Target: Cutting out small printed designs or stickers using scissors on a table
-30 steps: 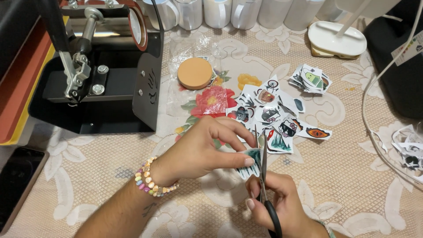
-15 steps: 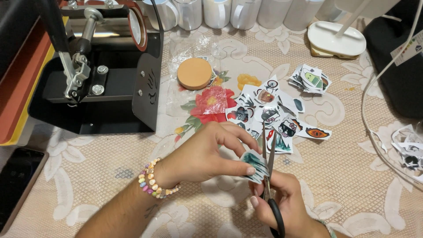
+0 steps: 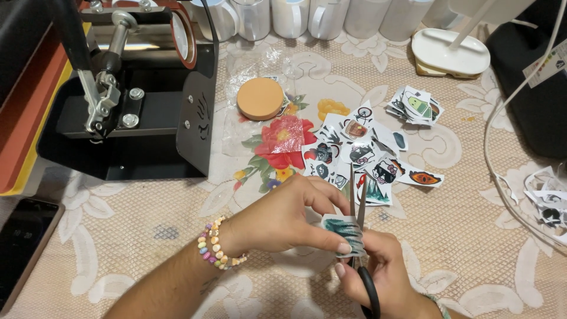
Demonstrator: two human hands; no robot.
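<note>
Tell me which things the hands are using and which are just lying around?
Being used: left hand, right hand, scissors, paper cutout.

Lying about: sticker pile, round orange disc, black press machine, white mugs, phone.

Table, lace floral cloth [image 3: 472, 236]: black press [image 3: 136, 118], orange disc [image 3: 260, 98], sticker cutouts [image 3: 366, 150], phone [image 3: 23, 242].

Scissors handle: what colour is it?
Black, on the scissors in the right hand; best seen in the head view.
</note>
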